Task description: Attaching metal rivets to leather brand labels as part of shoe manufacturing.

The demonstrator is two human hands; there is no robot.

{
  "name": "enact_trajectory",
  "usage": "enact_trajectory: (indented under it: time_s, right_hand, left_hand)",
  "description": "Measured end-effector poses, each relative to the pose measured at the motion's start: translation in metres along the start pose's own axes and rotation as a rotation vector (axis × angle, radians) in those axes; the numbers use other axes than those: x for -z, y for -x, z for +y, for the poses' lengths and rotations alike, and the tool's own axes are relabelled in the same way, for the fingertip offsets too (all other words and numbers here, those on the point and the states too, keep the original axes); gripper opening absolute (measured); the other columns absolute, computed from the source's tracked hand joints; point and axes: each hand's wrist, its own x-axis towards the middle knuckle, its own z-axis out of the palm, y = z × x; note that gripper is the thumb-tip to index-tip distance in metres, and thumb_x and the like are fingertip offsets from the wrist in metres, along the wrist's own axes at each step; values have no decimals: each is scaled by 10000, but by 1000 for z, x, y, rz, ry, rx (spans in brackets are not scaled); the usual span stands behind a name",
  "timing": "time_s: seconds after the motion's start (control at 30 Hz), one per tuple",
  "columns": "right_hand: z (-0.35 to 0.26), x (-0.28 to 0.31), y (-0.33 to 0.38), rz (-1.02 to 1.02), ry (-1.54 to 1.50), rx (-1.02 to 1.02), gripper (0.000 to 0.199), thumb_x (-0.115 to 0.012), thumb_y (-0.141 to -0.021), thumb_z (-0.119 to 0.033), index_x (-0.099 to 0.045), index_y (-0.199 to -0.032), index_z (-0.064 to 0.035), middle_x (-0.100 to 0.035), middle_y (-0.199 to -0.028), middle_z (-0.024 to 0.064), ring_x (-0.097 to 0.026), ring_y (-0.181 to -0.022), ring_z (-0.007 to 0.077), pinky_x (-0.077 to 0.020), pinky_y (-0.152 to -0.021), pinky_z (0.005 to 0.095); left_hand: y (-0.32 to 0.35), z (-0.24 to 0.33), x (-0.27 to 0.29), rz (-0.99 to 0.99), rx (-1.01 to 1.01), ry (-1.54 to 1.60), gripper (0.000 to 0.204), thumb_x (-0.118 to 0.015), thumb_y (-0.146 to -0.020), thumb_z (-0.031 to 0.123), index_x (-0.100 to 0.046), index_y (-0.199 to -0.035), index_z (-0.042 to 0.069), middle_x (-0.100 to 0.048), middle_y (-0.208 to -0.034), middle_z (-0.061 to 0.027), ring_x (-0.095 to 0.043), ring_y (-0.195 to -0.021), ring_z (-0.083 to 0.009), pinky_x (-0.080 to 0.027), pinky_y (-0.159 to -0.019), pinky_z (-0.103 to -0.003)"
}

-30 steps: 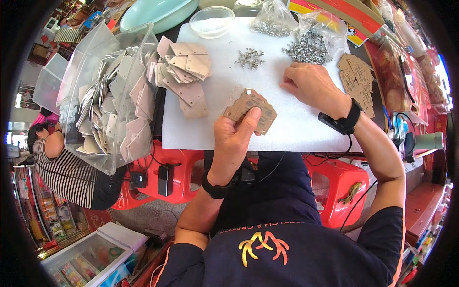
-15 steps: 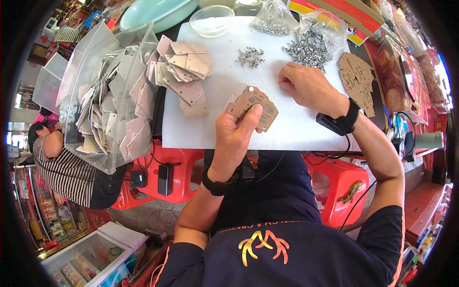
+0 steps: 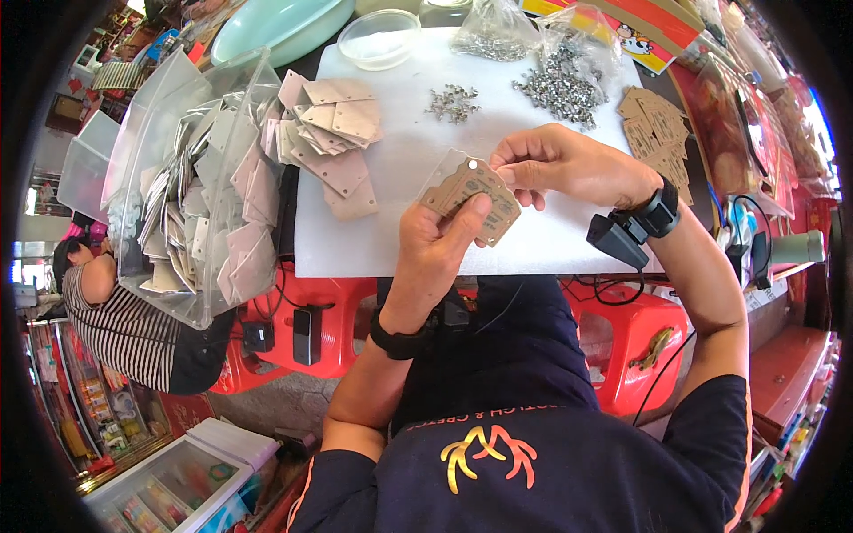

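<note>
My left hand (image 3: 434, 244) grips a small brown die-cut board (image 3: 498, 210), thumb flat on its printed face. A paler, translucent-looking edge shows behind the board, and a round silver spot (image 3: 473, 164) sits at its top corner. My right hand (image 3: 569, 167) is closed in a pinch beside the board's upper right edge; anything between its fingertips is too small to make out. Beyond the hands lie a little cluster of metal bits (image 3: 453, 104) and a larger heap of shiny metal pieces (image 3: 562, 89) spilling from a clear bag (image 3: 591, 34).
A clear bin (image 3: 206, 306) full of pale flat plates stands left, with more plates (image 3: 342, 115) stacked beside it. Brown boards (image 3: 656, 133) lie at the right edge of the white mat (image 3: 355, 253). A clear round tub (image 3: 380, 40) and pale-green basin (image 3: 275, 31) sit behind. Someone in stripes (image 3: 124, 311) is at left.
My right hand has moved from near the metal heap down and left to the edge of the board. My left hand still holds the board in nearly the same place.
</note>
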Motion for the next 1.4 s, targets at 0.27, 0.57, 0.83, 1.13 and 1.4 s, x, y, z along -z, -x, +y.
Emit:
enact_trajectory:
  time_s: [0.27,0.57,0.83,1.13,1.4]
  right_hand:
    - [1,1,5,-25,-198,-84,226,-587,-957,-196,-635,-1015,17,-600,-776,-14,-558,-678,59,-463,-605,220]
    - [3,4,5,-24,-250,-125,243,-617,-929,-215,-656,-1006,13,-631,-798,1,-586,-697,66,-499,-611,217]
    - [4,-1,6,38,-379,-167,237,-636,-906,-183,-635,-1011,30,-635,-779,17,-592,-649,72,-496,-582,212]
    - [9,-8,7,2,-289,-34,189,-649,-865,-130,-637,-1017,-17,-601,-805,-35,-493,-669,34,-405,-605,195]
    - [18,-13,6,45,-275,44,222,-644,-865,-162,-655,-1037,-22,-620,-864,-34,-525,-776,38,-418,-684,206]
  left_hand:
    - [1,3,-1,-40,-16,-2,208,-574,-951,96,-623,-1120,-16,-654,-901,-29,-572,-753,-59,-448,-594,-215]
    - [1,3,-1,-52,-15,-7,215,-587,-947,99,-627,-1121,-20,-679,-951,-47,-585,-766,-59,-454,-598,-215]
    - [2,7,-1,-31,-16,-30,214,-588,-947,103,-626,-1115,-24,-674,-926,-36,-588,-774,-56,-455,-623,-207]
    - [1,1,0,36,-36,-52,206,-588,-947,102,-624,-1102,-29,-650,-878,-16,-564,-747,-45,-450,-620,-208]
    - [2,1,1,18,-48,-127,222,-590,-945,106,-621,-1121,-27,-654,-935,-31,-584,-816,-62,-469,-695,-217]
